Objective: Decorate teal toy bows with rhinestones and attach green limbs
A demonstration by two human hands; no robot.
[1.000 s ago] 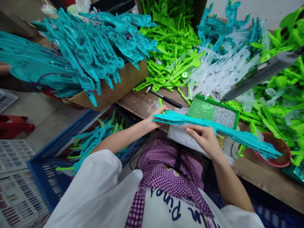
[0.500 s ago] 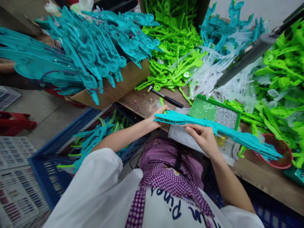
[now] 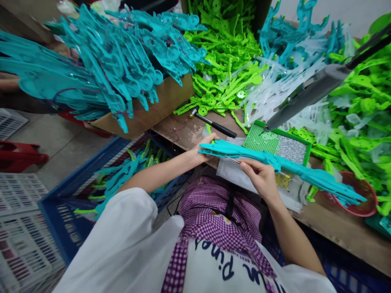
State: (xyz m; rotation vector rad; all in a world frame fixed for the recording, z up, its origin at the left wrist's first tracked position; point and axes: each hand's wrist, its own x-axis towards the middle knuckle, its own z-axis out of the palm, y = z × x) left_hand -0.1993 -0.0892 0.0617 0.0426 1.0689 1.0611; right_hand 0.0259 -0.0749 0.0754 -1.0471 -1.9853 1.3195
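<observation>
A long blue plastic part [image 3: 293, 169] lies crosswise in front of me, its far right end over a red bowl [image 3: 360, 203]. My left hand [image 3: 207, 146] is closed on its left end, the fingers partly behind it. Between the thumb and fingers of my right hand [image 3: 259, 175] is a thin metal tool [image 3: 232, 159], its tip at the underside of the blue part. Just behind the part sits a green tray [image 3: 252, 140] of small metal pieces. A grey electric screwdriver [image 3: 308, 95] hangs with its tip over the tray.
Left of the tray lies a hammer [image 3: 215, 125]. Green parts [image 3: 226, 77] and clear parts [image 3: 284, 89] pile up behind. A cardboard box [image 3: 161, 103] of blue parts stands left, above a blue crate [image 3: 55, 211]. Someone's arm [image 3: 18, 97] shows at the far left.
The hanging screwdriver has swung left and down, its tip now over the tray. The metal tool's tip sits slightly further left along the blue part, and both hands have barely moved.
</observation>
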